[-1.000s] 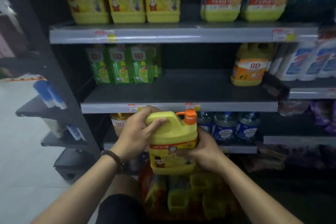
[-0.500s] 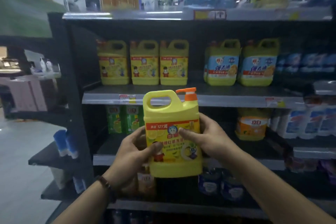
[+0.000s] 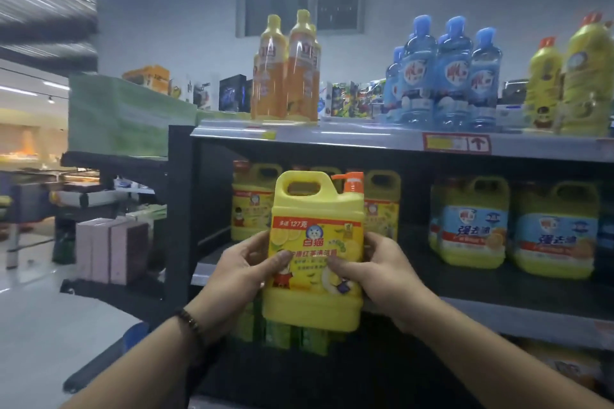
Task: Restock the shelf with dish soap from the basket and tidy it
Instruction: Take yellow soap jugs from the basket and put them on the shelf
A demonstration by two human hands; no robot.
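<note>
We hold the yellow plastic dish-soap jug with orange pump [image 3: 314, 242] upright before the dark shelf [image 3: 465, 305], our left hand [image 3: 241, 271] and right hand [image 3: 368, 271] gripping its sides, thumbs pressed on the label.

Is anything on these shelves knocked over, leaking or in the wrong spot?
Nothing stands out. The yellow jug, held upright in the left hand and right hand, matches the shelved yellow jugs behind it. The orange bottles, blue bottles and blue-label jugs stand upright in their own groups; no spill shows.
</note>
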